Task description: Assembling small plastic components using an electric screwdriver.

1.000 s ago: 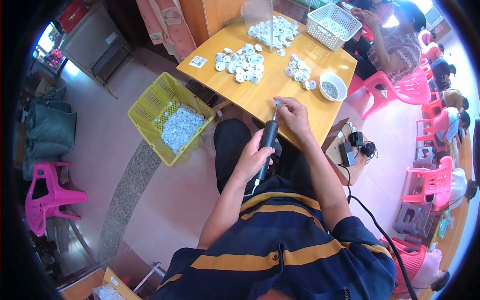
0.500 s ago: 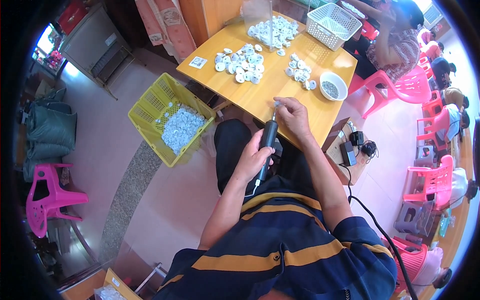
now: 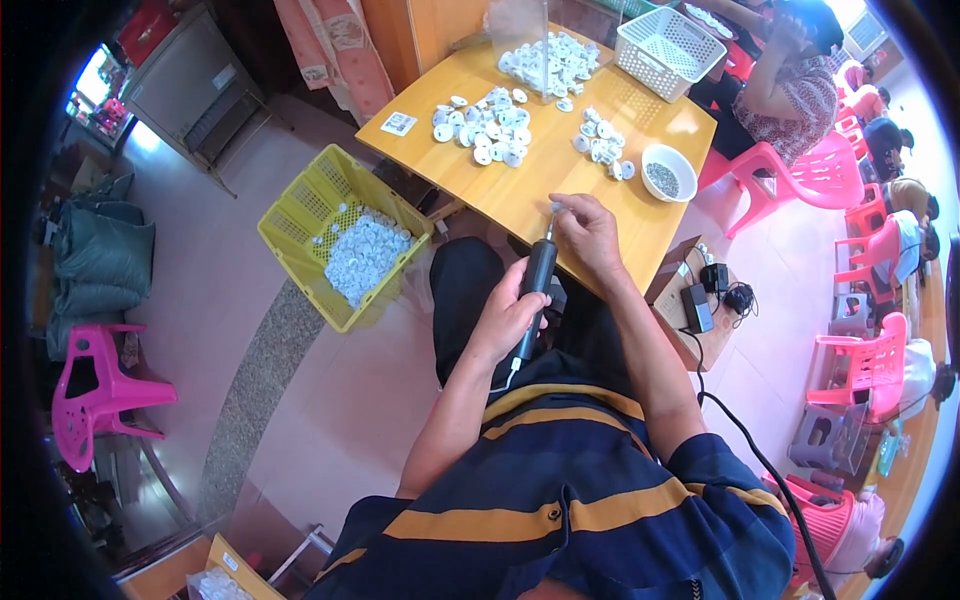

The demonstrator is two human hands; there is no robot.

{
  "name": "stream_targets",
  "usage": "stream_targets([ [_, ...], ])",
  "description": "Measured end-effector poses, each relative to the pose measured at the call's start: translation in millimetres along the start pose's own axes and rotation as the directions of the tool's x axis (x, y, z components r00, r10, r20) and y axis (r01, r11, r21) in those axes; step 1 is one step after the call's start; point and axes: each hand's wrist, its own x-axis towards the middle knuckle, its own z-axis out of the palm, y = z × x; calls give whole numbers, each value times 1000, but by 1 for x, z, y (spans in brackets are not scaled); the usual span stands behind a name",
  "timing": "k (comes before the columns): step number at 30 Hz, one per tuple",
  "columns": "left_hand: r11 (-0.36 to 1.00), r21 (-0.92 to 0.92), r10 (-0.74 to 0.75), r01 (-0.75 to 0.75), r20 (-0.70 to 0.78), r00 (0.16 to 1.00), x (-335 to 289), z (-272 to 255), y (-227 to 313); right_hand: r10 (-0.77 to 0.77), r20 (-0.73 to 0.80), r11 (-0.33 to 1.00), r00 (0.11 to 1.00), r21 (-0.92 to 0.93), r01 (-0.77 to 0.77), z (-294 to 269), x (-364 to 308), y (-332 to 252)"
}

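Note:
My left hand (image 3: 507, 315) is wrapped round a black electric screwdriver (image 3: 540, 268) with a white cable at its lower end. The driver slants up and away over the near edge of the wooden table (image 3: 440, 172). At the tip of its bit, my right hand (image 3: 588, 235) pinches a small whitish piece (image 3: 556, 207), mostly hidden by the fingers. Farther back lie a pile of round white plastic parts (image 3: 485, 128) and a smaller group of the same parts (image 3: 602, 142). A white bowl (image 3: 686, 160) of small metal screws stands to the right.
A yellow crate (image 3: 285, 240) of white parts sits on the floor at left. A white basket (image 3: 640, 55) stands at the table's far right. Black adapters (image 3: 697, 307) rest on a cardboard box, with a cable running past my right arm. A person (image 3: 790, 100) sits beyond.
My hands and the screwdriver stay in nearly the same place. The whole view has shifted very slightly. The seated person's arm has moved a little.

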Motion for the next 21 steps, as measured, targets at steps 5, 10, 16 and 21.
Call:
stream_targets([
  [5,1000,3,-4,4,-4,1000,-1,0,1,19,2,999,1000,25,-19,1,-1,-2],
  [10,1000,-8,-3,3,1,1000,1,-2,-3,2,1,1000,1000,9,-2,0,0,-1],
  [16,1000,-21,5,-5,-18,1000,1,-1,-3,-14,-2,1000,1000,-26,14,0,-1,-5],
  [21,996,-80,-27,27,10,1000,0,-2,-3,-14,14,999,1000,-34,15,0,-1,-7],
])
